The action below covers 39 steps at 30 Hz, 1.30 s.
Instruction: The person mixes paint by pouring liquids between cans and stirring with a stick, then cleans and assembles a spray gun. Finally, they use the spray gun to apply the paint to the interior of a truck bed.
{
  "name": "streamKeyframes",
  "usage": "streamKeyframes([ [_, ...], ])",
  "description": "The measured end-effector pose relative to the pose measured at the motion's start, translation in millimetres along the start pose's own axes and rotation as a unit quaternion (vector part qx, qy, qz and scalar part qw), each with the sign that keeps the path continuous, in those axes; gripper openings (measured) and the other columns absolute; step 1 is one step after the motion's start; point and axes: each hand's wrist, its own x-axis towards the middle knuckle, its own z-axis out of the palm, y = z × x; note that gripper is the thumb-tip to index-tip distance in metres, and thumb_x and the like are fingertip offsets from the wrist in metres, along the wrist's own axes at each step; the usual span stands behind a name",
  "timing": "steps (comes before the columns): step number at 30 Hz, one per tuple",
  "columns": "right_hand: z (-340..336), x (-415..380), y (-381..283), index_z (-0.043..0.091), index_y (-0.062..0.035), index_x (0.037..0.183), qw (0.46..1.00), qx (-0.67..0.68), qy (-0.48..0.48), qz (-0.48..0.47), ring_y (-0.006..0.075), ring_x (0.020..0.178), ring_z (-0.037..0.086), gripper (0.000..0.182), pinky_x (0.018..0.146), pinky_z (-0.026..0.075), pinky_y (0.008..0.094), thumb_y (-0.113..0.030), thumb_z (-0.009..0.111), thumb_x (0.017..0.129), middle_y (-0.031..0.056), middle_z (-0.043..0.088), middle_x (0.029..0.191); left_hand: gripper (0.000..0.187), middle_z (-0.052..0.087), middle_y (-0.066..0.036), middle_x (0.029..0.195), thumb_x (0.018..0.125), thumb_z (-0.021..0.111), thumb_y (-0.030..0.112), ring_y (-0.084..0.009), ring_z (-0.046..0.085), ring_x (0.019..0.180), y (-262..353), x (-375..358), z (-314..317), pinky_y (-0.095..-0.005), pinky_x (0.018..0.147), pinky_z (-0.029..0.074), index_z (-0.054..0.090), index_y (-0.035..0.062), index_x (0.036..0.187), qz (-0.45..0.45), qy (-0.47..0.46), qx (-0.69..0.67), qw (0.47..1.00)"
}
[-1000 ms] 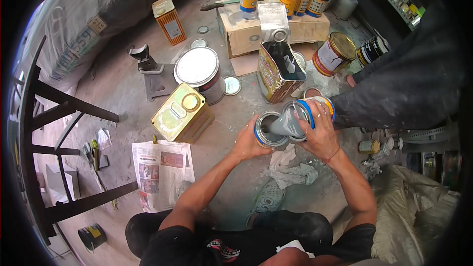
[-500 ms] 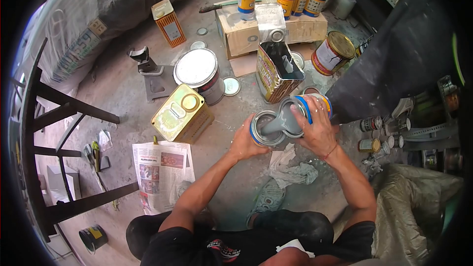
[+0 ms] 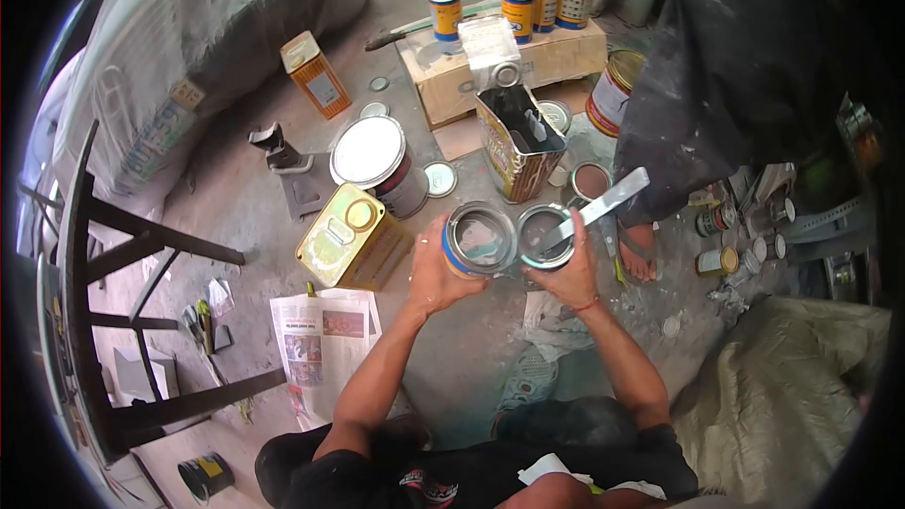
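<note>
Left hand (image 3: pixel 432 269) is clasping the wider can (image 3: pixel 502 243) with fingers wrapped around its side, while the right hand (image 3: pixel 571 275) is gripping the narrower can (image 3: pixel 537 223), a finger lying along the metal-looking strip (image 3: pixel 613 200) that is leaning out of it. Both cans are standing nearly upright on the wearer's side of the patterned tin (image 3: pixel 509 162). Good handling is probably calling for level rims and a finger steadying the strip against dripping. Around the tin, grey, stained floor (image 3: pixel 452 349) is spreading; beyond it a cardboard box (image 3: pixel 448 85) is supporting small cans (image 3: pixel 518 14); to its right another person's foot (image 3: pixel 641 250) is resting.
</note>
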Motion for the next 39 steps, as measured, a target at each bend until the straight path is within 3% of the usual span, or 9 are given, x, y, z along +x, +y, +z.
streamKeyframes([
  [3,13,-10,7,0.025,-0.0003,0.152,1.000,0.003,-0.024,-0.013,0.0358,0.116,0.058,0.121,0.099,0.047,0.0431,-0.025,0.096,0.057,0.0211,0.054,0.127,0.110,0.049,-0.018,0.139,0.048,0.090,0.027,-0.0392,0.043,0.129,4,4,-8,-0.0471,0.110,0.037,0.042,0.0027,0.143,0.064,0.028,0.057,0.996],
  [5,17,-12,3,0.025,-0.0008,0.152,0.998,-0.002,-0.045,-0.043,0.0368,0.114,0.057,0.120,0.098,0.047,0.0443,-0.025,0.096,0.058,0.0209,0.054,0.126,0.106,0.050,-0.016,0.135,0.049,0.089,0.027,-0.0382,0.045,0.127,10,6,-15,-0.0495,0.107,0.037,0.043,0.0046,0.142,0.114,0.046,0.194,0.973],
  [9,21,-14,0,0.027,-0.0028,0.152,0.996,-0.013,-0.066,-0.058,0.0381,0.110,0.057,0.116,0.095,0.048,0.0450,-0.027,0.094,0.060,0.0208,0.055,0.121,0.106,0.050,-0.014,0.136,0.048,0.088,0.020,-0.0407,0.043,0.128,27,6,-24,-0.0541,0.109,0.033,0.045,0.0126,0.144,0.108,-0.002,0.252,0.962],
  [17,29,-19,7,0.030,-0.0036,0.150,0.993,-0.031,-0.070,-0.085,0.0409,0.111,0.055,0.113,0.096,0.047,0.0470,-0.025,0.093,0.058,0.0236,0.052,0.123,0.102,0.051,-0.013,0.132,0.045,0.086,0.014,-0.0395,0.046,0.124,34,7,-21,-0.0524,0.106,0.035,0.049,0.0112,0.140,0.146,-0.018,0.309,0.940],
  [28,31,-25,8,0.030,-0.0045,0.150,0.995,0.004,-0.086,-0.039,0.0407,0.116,0.054,0.114,0.099,0.047,0.0459,-0.023,0.093,0.057,0.0232,0.053,0.125,0.100,0.051,-0.013,0.133,0.046,0.086,0.013,-0.0394,0.045,0.125,34,9,-19,-0.0529,0.107,0.034,0.049,0.0104,0.139,0.151,-0.034,0.314,0.937],
  [31,25,-27,5,0.028,-0.0044,0.151,0.997,0.046,-0.063,0.023,0.0382,0.119,0.055,0.117,0.100,0.047,0.0453,-0.025,0.094,0.057,0.0219,0.053,0.127,0.101,0.052,-0.015,0.133,0.048,0.088,0.015,-0.0393,0.048,0.125,28,10,-16,-0.0499,0.106,0.038,0.046,0.0097,0.141,0.117,-0.010,0.265,0.957],
  [33,22,-26,7,0.027,-0.0039,0.151,0.998,0.043,-0.044,0.012,0.0370,0.118,0.056,0.118,0.099,0.047,0.0447,-0.025,0.095,0.057,0.0213,0.053,0.129,0.110,0.055,-0.018,0.135,0.050,0.090,0.022,-0.0384,0.051,0.127,9,13,-10,-0.0459,0.108,0.041,0.038,0.0045,0.145,0.005,-0.037,0.071,0.997],
  [36,8,-20,6,0.027,-0.0022,0.151,0.999,0.027,-0.020,0.006,0.0351,0.118,0.057,0.121,0.098,0.048,0.0432,-0.026,0.096,0.056,0.0200,0.054,0.129,0.113,0.059,-0.019,0.133,0.051,0.092,0.028,-0.0360,0.058,0.123,4,9,-5,-0.0415,0.104,0.046,0.036,0.0014,0.145,-0.059,-0.038,-0.027,0.997],
  [39,-11,-6,-5,0.027,0.0005,0.151,1.000,0.017,-0.018,0.003,0.0336,0.116,0.058,0.121,0.098,0.048,0.0415,-0.024,0.097,0.055,0.0187,0.054,0.129,0.114,0.061,-0.017,0.131,0.051,0.094,0.031,-0.0312,0.060,0.121,-22,6,13,-0.0406,0.104,0.047,0.036,0.0026,0.145,-0.032,-0.030,-0.091,0.995],
])
